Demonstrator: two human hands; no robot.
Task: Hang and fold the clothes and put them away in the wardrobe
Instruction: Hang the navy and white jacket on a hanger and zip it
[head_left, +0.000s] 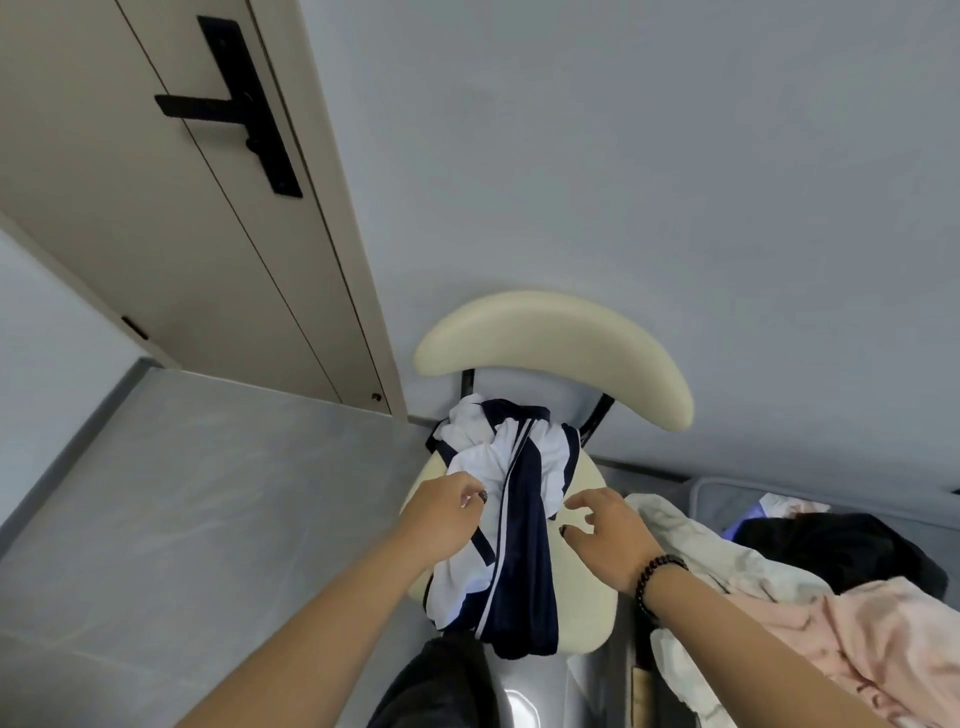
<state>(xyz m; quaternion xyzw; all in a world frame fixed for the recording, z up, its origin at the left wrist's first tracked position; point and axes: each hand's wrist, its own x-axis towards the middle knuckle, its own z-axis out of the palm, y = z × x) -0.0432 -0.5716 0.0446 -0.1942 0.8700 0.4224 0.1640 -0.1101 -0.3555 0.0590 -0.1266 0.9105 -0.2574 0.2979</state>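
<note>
A crumpled navy and white garment (511, 519) lies on the seat of a cream chair (556, 353) in front of me. My left hand (441, 514) pinches the white cloth at the garment's left edge. My right hand (605, 535), with a dark bead bracelet on the wrist, hovers just right of the garment with fingers spread and holds nothing. A pile of pale pink and white clothes (810, 623) lies to the right, under my right forearm.
A beige door (171, 249) with a black handle (234, 104) stands at the left. Grey floor (182, 519) stretches left of the chair. A dark garment (841, 545) lies behind the pink pile. The plain wall (675, 156) is behind the chair.
</note>
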